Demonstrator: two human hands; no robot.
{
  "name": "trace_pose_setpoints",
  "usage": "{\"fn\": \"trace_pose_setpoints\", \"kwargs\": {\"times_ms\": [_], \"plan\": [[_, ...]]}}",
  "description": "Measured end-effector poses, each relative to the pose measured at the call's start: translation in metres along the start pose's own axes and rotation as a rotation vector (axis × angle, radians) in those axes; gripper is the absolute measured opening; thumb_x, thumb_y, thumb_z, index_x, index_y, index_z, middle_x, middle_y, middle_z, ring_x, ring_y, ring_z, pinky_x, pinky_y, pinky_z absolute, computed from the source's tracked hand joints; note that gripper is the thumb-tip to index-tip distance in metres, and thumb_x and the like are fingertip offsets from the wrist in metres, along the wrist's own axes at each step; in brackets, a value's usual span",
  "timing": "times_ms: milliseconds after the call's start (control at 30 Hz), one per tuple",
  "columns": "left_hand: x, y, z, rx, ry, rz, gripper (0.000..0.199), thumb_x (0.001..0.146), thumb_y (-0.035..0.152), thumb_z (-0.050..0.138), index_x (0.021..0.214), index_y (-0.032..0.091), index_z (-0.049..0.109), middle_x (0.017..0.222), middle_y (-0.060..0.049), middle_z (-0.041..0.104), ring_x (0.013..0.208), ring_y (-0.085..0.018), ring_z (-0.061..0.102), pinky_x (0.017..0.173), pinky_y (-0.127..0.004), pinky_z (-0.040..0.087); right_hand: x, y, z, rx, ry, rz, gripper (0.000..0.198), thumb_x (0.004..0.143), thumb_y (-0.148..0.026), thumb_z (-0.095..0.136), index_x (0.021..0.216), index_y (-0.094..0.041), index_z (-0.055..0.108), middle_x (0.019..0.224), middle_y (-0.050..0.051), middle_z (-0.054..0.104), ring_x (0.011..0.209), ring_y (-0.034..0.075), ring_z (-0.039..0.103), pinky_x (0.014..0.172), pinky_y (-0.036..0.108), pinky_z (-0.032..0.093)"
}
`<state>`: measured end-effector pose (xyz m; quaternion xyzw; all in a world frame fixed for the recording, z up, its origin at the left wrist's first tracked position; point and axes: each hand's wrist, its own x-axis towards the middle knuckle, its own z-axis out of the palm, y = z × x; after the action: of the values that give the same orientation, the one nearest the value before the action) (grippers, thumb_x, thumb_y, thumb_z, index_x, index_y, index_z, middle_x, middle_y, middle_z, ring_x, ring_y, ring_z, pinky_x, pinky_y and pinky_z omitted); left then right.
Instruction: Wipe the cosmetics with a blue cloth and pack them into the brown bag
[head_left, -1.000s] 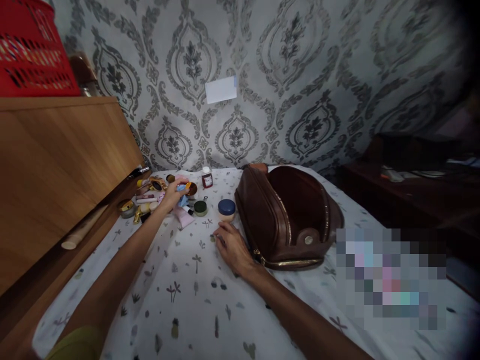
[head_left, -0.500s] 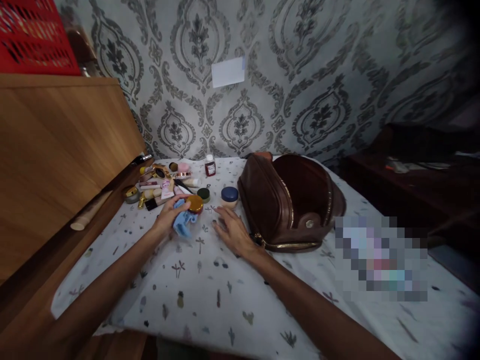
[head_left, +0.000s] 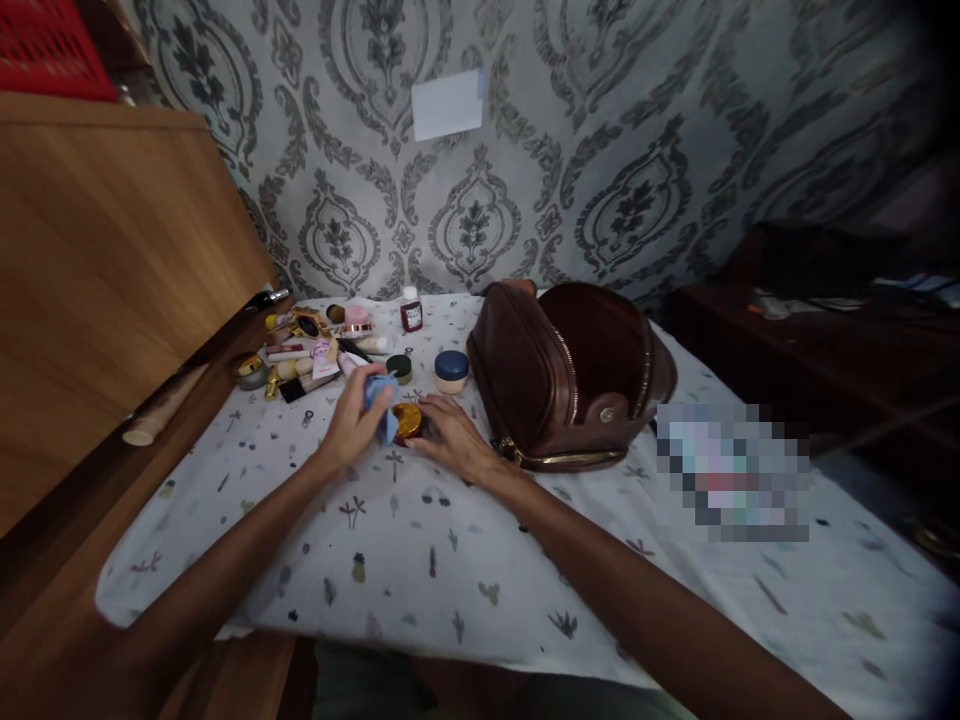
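Left hand [head_left: 354,420]: fingers closed on blue cloth [head_left: 384,394] beside gold-lidded jar [head_left: 406,422]. Right hand [head_left: 456,438]: fingers curved at jar's right side; grip unclear. Jar centre, between hands; handling judged unfinished, lid on. Far-left cosmetics [head_left: 325,358] and blue-lidded jar [head_left: 451,370] sit unheld on tabletop [head_left: 397,570]

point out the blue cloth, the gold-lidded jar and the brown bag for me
Blue cloth [head_left: 379,387]: head view, on its bunched upper part.
Gold-lidded jar [head_left: 408,420]: head view, on top of its lid.
Brown bag [head_left: 541,385]: head view, on its outer side.
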<state>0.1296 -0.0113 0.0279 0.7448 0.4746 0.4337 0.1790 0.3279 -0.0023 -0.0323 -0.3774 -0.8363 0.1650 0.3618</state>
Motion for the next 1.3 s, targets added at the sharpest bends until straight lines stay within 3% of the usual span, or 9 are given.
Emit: {"fn": "trace_pose_setpoints", "kwargs": {"times_ms": [133,300,500,600,733,933,1133,1300], "plan": [[-0.014,0.0,0.024,0.117,-0.198,0.216,0.036,0.098,0.035,0.045,0.128,0.017,0.051,0.127,-0.015,0.059,0.121,-0.027,0.053,0.108,-0.043,0.041,0.002,0.001,0.0,-0.003,-0.013,-0.044,0.039,0.083,-0.036,0.073,0.115,-0.016,0.063,0.117,0.015,0.064,0.112,0.031,0.056,0.098,0.049,0.046],[-0.014,-0.001,0.026,0.205,-0.242,0.219,0.031,0.099,0.036,0.044,0.121,0.018,0.055,0.108,-0.011,0.061,0.105,-0.026,0.057,0.096,-0.041,0.047,0.002,0.0,0.001,-0.04,-0.031,-0.026,0.039,0.08,-0.03,0.077,0.112,-0.015,0.062,0.112,0.013,0.063,0.11,0.03,0.056,0.097,0.048,0.045],[-0.007,-0.004,0.029,0.217,-0.153,0.19,0.024,0.099,0.032,0.041,0.108,0.018,0.058,0.103,-0.011,0.063,0.101,-0.026,0.059,0.091,-0.04,0.048,0.004,-0.012,-0.003,-0.109,-0.094,0.035,0.031,0.081,-0.03,0.076,0.104,-0.014,0.063,0.111,0.014,0.065,0.107,0.029,0.057,0.095,0.044,0.046],[-0.005,-0.009,0.032,0.19,-0.123,0.166,0.021,0.098,0.031,0.042,0.104,0.018,0.058,0.101,-0.01,0.065,0.1,-0.026,0.06,0.091,-0.04,0.047,0.006,-0.018,-0.003,-0.173,-0.152,0.076,0.037,0.082,-0.034,0.075,0.109,-0.012,0.062,0.116,0.017,0.063,0.111,0.03,0.056,0.097,0.045,0.044],[-0.003,-0.014,0.032,0.066,-0.055,0.044,0.016,0.094,0.032,0.048,0.098,0.019,0.057,0.093,-0.007,0.066,0.093,-0.024,0.062,0.086,-0.036,0.047,0.007,-0.024,0.0,-0.181,-0.175,0.106,0.04,0.083,-0.033,0.074,0.114,-0.011,0.061,0.114,0.016,0.064,0.11,0.03,0.057,0.096,0.045,0.045],[-0.003,-0.013,0.03,-0.039,0.005,-0.041,0.019,0.093,0.037,0.05,0.092,0.02,0.058,0.081,-0.001,0.064,0.077,-0.018,0.06,0.072,-0.028,0.046,0.006,-0.029,0.006,-0.045,-0.054,0.109,0.039,0.079,-0.03,0.079,0.111,-0.014,0.063,0.11,0.014,0.068,0.105,0.03,0.062,0.095,0.045,0.047],[0.002,-0.015,0.024,-0.18,0.121,-0.092,0.027,0.09,0.043,0.054,0.077,0.02,0.053,0.067,0.003,0.054,0.065,-0.014,0.05,0.065,-0.025,0.041,-0.002,-0.032,0.005,0.123,-0.044,0.022,0.052,0.08,-0.026,0.078,0.127,-0.017,0.057,0.125,0.015,0.064,0.119,0.028,0.059,0.101,0.044,0.047],[0.002,-0.021,0.014,-0.195,0.157,-0.186,0.04,0.091,0.056,0.051,0.072,0.021,0.049,0.057,0.005,0.043,0.056,-0.013,0.043,0.057,-0.025,0.038,-0.005,-0.034,0.003,0.234,-0.055,0.084,0.054,0.075,-0.028,0.081,0.123,-0.017,0.059,0.116,0.01,0.068,0.104,0.025,0.065,0.093,0.039,0.051]]}}
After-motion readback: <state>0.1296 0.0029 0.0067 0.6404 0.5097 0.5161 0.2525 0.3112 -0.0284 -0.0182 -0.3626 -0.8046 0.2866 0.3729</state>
